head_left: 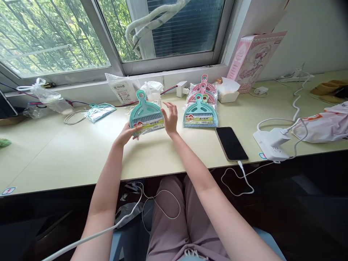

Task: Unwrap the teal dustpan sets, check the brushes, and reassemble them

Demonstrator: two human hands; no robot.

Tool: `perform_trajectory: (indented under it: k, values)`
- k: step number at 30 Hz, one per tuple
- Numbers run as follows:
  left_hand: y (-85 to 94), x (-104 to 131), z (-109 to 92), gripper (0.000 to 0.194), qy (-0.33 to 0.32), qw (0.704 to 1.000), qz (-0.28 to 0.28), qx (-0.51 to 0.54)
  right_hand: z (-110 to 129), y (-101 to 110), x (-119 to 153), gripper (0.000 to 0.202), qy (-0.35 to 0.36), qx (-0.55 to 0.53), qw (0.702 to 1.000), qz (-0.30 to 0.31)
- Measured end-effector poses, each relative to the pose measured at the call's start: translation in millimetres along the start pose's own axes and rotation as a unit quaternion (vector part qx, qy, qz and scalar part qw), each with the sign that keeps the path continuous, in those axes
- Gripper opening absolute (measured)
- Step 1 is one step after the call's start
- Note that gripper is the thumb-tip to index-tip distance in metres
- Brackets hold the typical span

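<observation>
A teal dustpan and brush set in clear wrap with a yellow label is held upright just over the table. My left hand grips its lower left corner, thumb across the front. Beside its right edge, my right hand is raised with fingers apart; whether a fingertip touches the wrap I cannot tell. To the right lies a stack of wrapped sets, a teal set in front and pink sets behind. Another wrapped teal set lies at the left near the window.
A phone on a charging cable and a white power strip lie at the right front. Behind stand a tissue box, a pink box and a white plastic packet. A plastic bag sits far right.
</observation>
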State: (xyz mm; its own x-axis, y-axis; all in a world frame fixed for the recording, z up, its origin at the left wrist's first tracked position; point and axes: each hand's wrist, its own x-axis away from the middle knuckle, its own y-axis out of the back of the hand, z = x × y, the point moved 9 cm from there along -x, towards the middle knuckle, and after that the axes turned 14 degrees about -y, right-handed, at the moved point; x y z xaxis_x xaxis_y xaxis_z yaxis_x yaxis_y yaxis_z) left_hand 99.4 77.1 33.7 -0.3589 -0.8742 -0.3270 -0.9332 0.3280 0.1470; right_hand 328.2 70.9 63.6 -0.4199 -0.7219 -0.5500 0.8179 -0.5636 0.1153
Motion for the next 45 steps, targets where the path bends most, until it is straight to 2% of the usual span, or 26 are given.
perform_trajectory:
  k: [2, 6, 8, 11, 14, 18, 21, 23, 27, 29, 31, 32, 34, 36, 38, 40, 43, 45]
  values:
    - [11.0, -0.6, -0.6, 0.051, -0.001, 0.999, -0.036, 0.014, 8.1, -0.3, -1.0, 0.045, 0.006, -0.025, 0.999, 0.033]
    - [31.5, 1.2, -4.5, 0.051, -0.013, 0.996, -0.086, 0.024, 21.4, -19.4, 4.7, 0.059, 0.022, -0.049, 0.985, 0.166]
    - [36.3, 2.1, -4.6, 0.050, -0.015, 0.995, -0.094, 0.022, 22.4, -25.4, 7.5, 0.054, 0.027, -0.035, 0.981, 0.188]
    - [39.6, 2.2, -2.5, 0.051, -0.013, 0.995, -0.100, 0.023, 18.8, -23.0, 6.0, 0.022, 0.013, -0.003, 0.987, 0.157]
    - [40.7, 1.8, 0.3, 0.051, -0.008, 0.995, -0.101, 0.026, 20.9, -17.3, 4.5, 0.007, 0.003, -0.001, 0.990, 0.139]
    - [35.6, 2.6, 8.0, 0.049, 0.026, 0.997, -0.076, 0.018, 27.7, -14.0, 6.7, 0.006, 0.009, -0.001, 0.990, 0.138]
    - [26.1, 2.6, 11.1, 0.051, 0.039, 0.998, -0.044, 0.017, 17.7, -8.6, 6.8, 0.010, -0.031, 0.019, 0.995, 0.088]
    - [22.4, 2.2, 8.7, 0.052, 0.030, 0.999, -0.042, 0.019, 8.7, -7.2, 7.6, 0.013, -0.058, 0.024, 0.996, 0.062]
    - [22.2, 3.2, 0.0, 0.053, 0.008, 0.998, -0.055, 0.015, -1.1, -15.6, 8.7, 0.012, -0.079, -0.065, 0.992, 0.080]
    - [22.4, 3.6, -4.7, 0.053, -0.007, 0.998, -0.055, 0.014, -12.0, -24.4, 7.3, 0.037, -0.130, -0.143, 0.974, 0.119]
    - [21.0, 3.5, -7.3, 0.053, -0.017, 0.999, -0.049, 0.008, -27.9, -39.3, 8.4, 0.059, -0.217, -0.204, 0.936, 0.187]
    - [19.4, 3.3, -7.3, 0.053, -0.017, 0.999, -0.044, 0.002, -35.4, -46.9, 10.7, 0.062, -0.261, -0.226, 0.912, 0.223]
    - [16.2, 2.8, -6.7, 0.053, -0.013, 0.999, -0.036, -0.012, -47.0, -56.3, 15.4, 0.053, -0.328, -0.259, 0.868, 0.270]
    - [15.9, 2.8, -8.8, 0.053, -0.017, 0.999, -0.039, -0.032, -53.6, -56.7, 16.5, 0.043, -0.363, -0.290, 0.843, 0.270]
    - [17.0, 4.0, -15.4, 0.057, -0.029, 0.998, -0.036, -0.042, -56.3, -53.8, 16.2, 0.038, -0.380, -0.315, 0.833, 0.252]
    - [11.2, 7.6, -21.4, 0.068, -0.024, 0.999, 0.018, -0.027, -56.4, -50.7, 16.7, 0.036, -0.391, -0.335, 0.825, 0.233]
    - [-6.1, 18.6, -26.3, 0.084, 0.011, 0.990, 0.138, -0.010, -54.4, -44.6, 16.2, 0.037, -0.397, -0.362, 0.818, 0.203]
    - [-9.9, 20.4, -29.6, 0.090, 0.007, 0.989, 0.145, -0.029, -51.9, -40.6, 15.0, 0.037, -0.391, -0.372, 0.820, 0.193]
